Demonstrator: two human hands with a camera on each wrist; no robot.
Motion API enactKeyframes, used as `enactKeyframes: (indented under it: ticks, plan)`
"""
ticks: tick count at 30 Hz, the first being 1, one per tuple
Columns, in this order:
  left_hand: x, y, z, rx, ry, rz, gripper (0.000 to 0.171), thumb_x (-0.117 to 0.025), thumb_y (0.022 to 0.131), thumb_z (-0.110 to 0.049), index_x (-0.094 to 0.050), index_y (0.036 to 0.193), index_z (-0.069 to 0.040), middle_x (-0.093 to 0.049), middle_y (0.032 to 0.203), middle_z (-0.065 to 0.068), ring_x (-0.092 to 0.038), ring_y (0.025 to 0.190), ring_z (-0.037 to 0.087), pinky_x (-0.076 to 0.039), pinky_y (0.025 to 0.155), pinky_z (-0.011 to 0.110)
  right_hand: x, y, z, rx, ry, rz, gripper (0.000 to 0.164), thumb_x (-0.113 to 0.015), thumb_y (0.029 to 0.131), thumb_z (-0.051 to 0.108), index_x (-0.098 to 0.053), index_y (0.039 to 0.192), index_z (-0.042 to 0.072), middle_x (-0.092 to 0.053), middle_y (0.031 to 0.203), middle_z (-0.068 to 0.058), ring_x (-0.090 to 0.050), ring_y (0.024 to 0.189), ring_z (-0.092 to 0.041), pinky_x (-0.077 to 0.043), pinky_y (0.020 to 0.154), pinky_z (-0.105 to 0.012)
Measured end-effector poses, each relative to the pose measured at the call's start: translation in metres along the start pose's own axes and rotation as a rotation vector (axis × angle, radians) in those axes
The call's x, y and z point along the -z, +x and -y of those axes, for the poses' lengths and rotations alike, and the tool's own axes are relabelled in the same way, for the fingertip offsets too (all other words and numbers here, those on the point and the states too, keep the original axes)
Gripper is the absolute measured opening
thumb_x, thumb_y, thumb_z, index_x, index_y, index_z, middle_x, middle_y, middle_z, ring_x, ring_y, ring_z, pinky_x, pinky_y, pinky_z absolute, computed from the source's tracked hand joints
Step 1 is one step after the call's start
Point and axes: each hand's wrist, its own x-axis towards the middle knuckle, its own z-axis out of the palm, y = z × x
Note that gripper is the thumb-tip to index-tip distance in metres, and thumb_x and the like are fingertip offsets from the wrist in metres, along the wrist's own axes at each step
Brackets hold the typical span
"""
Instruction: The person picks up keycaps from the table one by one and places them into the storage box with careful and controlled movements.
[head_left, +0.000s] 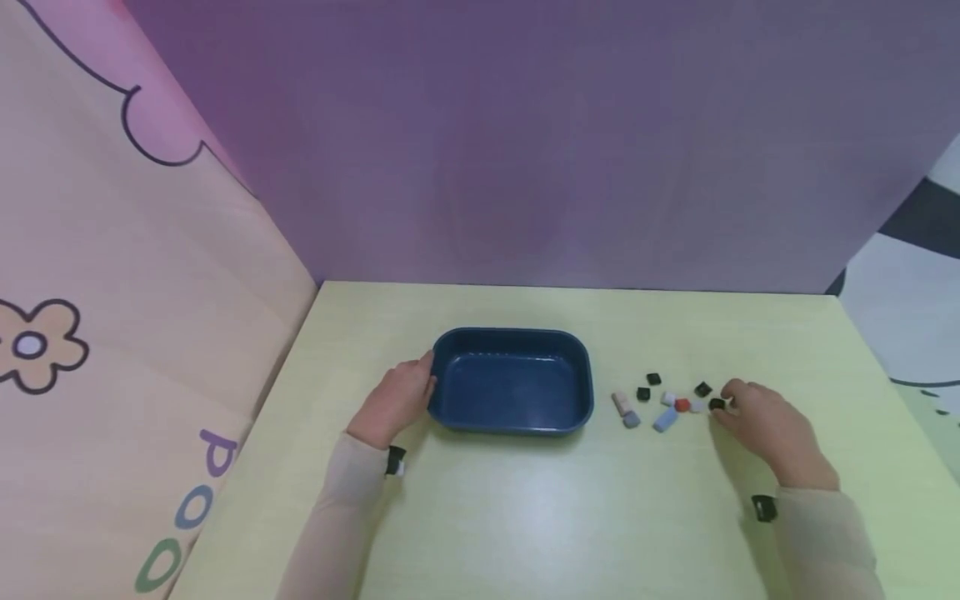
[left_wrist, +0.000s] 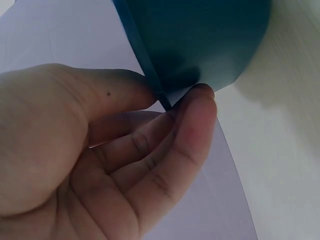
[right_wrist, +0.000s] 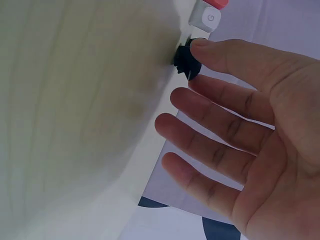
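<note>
A person works with bare hands at a pale yellow-green table (head_left: 487,525). Near its middle a dark blue tray (head_left: 512,392) with rounded corners sits upright. At the tray's left end, the left hand (head_left: 397,400) has a pinching grip on the wall, thumb on one side of the rim and fingertips on the other. To the tray's right, apart from it, small pieces lie in a loose group: a red piece (head_left: 682,405), a light blue piece (head_left: 665,419), a pinkish piece (head_left: 622,404) and several white, grey and black ones. At the group's right edge, the right hand (head_left: 772,429) pinches a small black piece (head_left: 717,404) between thumb and forefinger, while its other fingers fan out, touching nothing. Whether the black piece is clear of the table, I cannot tell. Close by, the right wrist view shows a pale keycap (right_wrist: 204,17) marked with what looks like a G. For a sound hold, the pads should meet the black piece squarely on opposite sides, pressing just firmly enough that it does not twist or pop out. A straight upward lift would spare its close neighbours a nudge, and light left-hand pressure would steady the tray without tipping it.
</note>
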Motion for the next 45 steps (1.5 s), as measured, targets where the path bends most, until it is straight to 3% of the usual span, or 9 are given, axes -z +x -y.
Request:
enactKeyframes:
  ticks: [15,22,36,45]
  plan:
    - [0.0,0.001,0.0,0.003,-0.011,-0.004,0.046,-0.057,0.101,-0.007,-0.045,0.141,0.013,-0.064,0.117,0.031,-0.066,0.105,0.04,-0.057,0.088,0.048,-0.002,0.005,0.0,-0.045,0.022,0.038,0.028,-0.07,0.089,0.011,-0.06,0.107,-0.007,-0.066,0.094,-0.023,-0.065,0.081,-0.037,-0.055,0.062,-0.052]
    - [0.0,0.0,0.001,0.014,-0.017,-0.002,0.045,-0.058,0.101,-0.008,-0.046,0.14,0.012,-0.065,0.115,0.03,-0.067,0.102,0.039,-0.058,0.085,0.048,0.001,0.002,0.007,0.042,0.001,-0.064,0.025,-0.072,0.089,0.012,-0.06,0.105,-0.003,-0.067,0.094,-0.022,-0.065,0.081,-0.039,-0.055,0.062,-0.053]
    - [0.001,0.001,-0.003,0.004,0.021,-0.054,0.04,-0.064,0.098,-0.007,-0.055,0.132,0.012,-0.066,0.116,0.029,-0.067,0.103,0.039,-0.058,0.085,0.048,0.027,0.009,0.085,0.226,-0.022,-0.187,0.023,-0.073,0.091,0.013,-0.063,0.108,0.0,-0.07,0.099,-0.017,-0.068,0.077,-0.03,-0.056,0.063,-0.049]
    - [-0.001,0.001,-0.003,-0.015,0.018,-0.085,0.038,-0.065,0.097,-0.005,-0.057,0.13,0.013,-0.066,0.113,0.028,-0.067,0.101,0.04,-0.058,0.085,0.048,0.024,0.029,0.131,0.371,-0.016,-0.273,0.019,-0.076,0.089,0.013,-0.064,0.102,0.006,-0.069,0.093,-0.01,-0.065,0.077,-0.027,-0.055,0.059,-0.044]
